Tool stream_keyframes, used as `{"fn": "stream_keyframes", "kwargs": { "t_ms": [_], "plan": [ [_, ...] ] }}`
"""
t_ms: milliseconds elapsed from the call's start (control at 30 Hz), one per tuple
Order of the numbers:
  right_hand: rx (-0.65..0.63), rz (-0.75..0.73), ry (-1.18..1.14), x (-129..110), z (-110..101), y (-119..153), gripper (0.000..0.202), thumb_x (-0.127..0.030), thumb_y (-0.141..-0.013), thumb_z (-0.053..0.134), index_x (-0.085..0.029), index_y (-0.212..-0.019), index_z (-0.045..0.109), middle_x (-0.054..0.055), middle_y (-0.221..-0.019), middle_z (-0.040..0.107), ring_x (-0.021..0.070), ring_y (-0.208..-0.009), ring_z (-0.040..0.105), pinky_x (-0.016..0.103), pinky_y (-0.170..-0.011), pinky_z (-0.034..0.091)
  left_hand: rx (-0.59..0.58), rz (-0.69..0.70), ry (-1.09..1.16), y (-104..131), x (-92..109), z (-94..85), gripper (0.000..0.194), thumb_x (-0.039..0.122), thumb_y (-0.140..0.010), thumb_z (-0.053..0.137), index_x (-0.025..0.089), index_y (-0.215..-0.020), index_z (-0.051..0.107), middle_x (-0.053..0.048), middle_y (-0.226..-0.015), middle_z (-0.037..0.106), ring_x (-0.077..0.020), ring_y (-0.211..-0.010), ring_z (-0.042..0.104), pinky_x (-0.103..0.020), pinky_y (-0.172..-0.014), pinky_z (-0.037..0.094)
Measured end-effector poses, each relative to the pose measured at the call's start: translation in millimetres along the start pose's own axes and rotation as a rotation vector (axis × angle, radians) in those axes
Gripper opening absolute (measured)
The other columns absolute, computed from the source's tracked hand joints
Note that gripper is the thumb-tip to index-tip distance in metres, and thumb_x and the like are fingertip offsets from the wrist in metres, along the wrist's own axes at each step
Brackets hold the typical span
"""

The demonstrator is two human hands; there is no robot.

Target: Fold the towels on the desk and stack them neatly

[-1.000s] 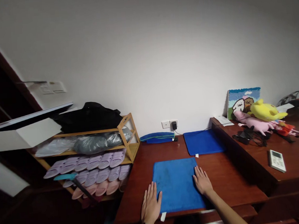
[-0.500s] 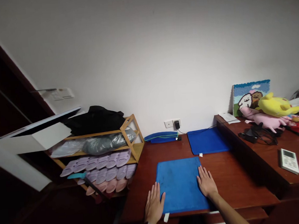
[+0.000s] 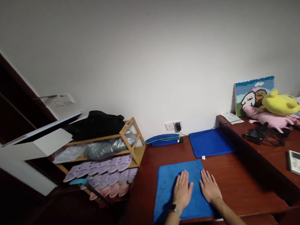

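A light-blue cloth (image 3: 166, 191) with dark smudges lies spread on the reddish-brown table (image 3: 239, 188) in front of me. Over the middle of the cloth is my left hand (image 3: 182, 189), palm down, fingers stretched out, with a watch on the wrist. My right hand (image 3: 209, 185) rests flat along the cloth's right edge, fingers extended, partly over the bare wood. Neither hand grips anything. A darker blue cloth (image 3: 211, 142) lies flat behind, near the wall. Beside it, a folded blue cloth (image 3: 162, 140) with green edging sits against the wall.
To the left, a wooden rack (image 3: 139, 156) holds purple and pink slippers (image 3: 113, 177), plastic-wrapped items and a black bag (image 3: 96, 125). On the raised right surface are plush toys (image 3: 272, 116), a black cable (image 3: 266, 136) and a white calculator-like device (image 3: 298, 164). A black plug (image 3: 177, 126) sits in the wall socket.
My left hand has moved right, from the cloth's left edge to its middle. My right hand stays by the right edge. The view has shifted slightly.
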State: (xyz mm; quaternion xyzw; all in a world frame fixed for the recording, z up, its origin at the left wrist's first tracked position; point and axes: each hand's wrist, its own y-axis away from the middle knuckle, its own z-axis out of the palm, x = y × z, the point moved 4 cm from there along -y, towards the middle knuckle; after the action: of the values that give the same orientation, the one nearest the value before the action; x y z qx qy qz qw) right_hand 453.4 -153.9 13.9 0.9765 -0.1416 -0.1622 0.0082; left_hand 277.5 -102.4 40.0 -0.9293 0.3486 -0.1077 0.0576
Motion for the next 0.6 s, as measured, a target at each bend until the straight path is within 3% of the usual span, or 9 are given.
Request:
{"fn": "stream_keyframes", "kwargs": {
  "t_ms": [67,167,233,433,500,600],
  "plan": [
    [-0.005,-0.011,0.02,-0.6,0.4,0.0,0.069,-0.045,-0.101,0.016,-0.012,-0.161,0.02,0.002,-0.17,0.018,0.0235,-0.158,0.012,0.044,-0.129,0.009,-0.02,0.043,0.039,-15.5,21.8,16.7,0.063,0.049,-0.107,0.017,0.022,-0.164,0.015,-0.003,-0.169,0.026,-0.0211,-0.156,0.023,-0.045,-0.128,0.025],
    [-0.009,-0.016,0.049,-1.4,1.6,-0.8,0.069,-0.046,-0.101,0.015,-0.012,-0.161,0.021,0.002,-0.169,0.017,0.0237,-0.158,0.013,0.044,-0.129,0.01,-0.057,0.024,0.066,-20.3,15.8,33.7,0.063,0.051,-0.106,0.014,0.023,-0.163,0.018,-0.003,-0.169,0.027,-0.0208,-0.156,0.024,-0.045,-0.128,0.025],
    [-0.005,-0.01,0.053,-1.9,2.1,-1.6,0.07,-0.046,-0.101,0.014,-0.012,-0.161,0.021,0.002,-0.169,0.018,0.0237,-0.158,0.014,0.044,-0.129,0.011,-0.078,-0.018,0.053,-14.0,-10.5,35.4,0.066,0.055,-0.106,0.014,0.023,-0.163,0.02,-0.002,-0.169,0.026,-0.0218,-0.156,0.024,-0.047,-0.129,0.024],
    [0.002,0.007,0.039,-2.6,4.2,-3.1,0.07,-0.047,-0.101,0.014,-0.013,-0.162,0.02,0.001,-0.169,0.018,0.0231,-0.158,0.015,0.044,-0.129,0.012,-0.05,-0.278,-0.088,22.5,-119.8,15.4,0.069,0.059,-0.104,0.018,0.023,-0.162,0.021,-0.005,-0.168,0.025,-0.0245,-0.156,0.023,-0.05,-0.128,0.024],
    [-0.011,0.01,0.057,-1.7,7.1,-3.3,0.071,-0.047,-0.101,0.014,-0.013,-0.162,0.02,0.002,-0.169,0.017,0.0231,-0.158,0.014,0.044,-0.129,0.012,-0.023,-0.29,-0.108,31.0,-137.9,13.5,0.069,0.059,-0.104,0.019,0.023,-0.162,0.022,-0.006,-0.168,0.025,-0.0247,-0.156,0.023,-0.05,-0.127,0.024],
    [-0.038,0.013,0.078,0.5,11.5,-5.5,0.071,-0.047,-0.1,0.014,-0.013,-0.162,0.019,0.002,-0.17,0.017,0.0229,-0.158,0.014,0.044,-0.129,0.012,0.017,-0.284,-0.11,36.9,-144.0,16.3,0.07,0.059,-0.104,0.021,0.022,-0.162,0.023,-0.007,-0.168,0.025,-0.0243,-0.156,0.024,-0.049,-0.127,0.024]
  ]
}}
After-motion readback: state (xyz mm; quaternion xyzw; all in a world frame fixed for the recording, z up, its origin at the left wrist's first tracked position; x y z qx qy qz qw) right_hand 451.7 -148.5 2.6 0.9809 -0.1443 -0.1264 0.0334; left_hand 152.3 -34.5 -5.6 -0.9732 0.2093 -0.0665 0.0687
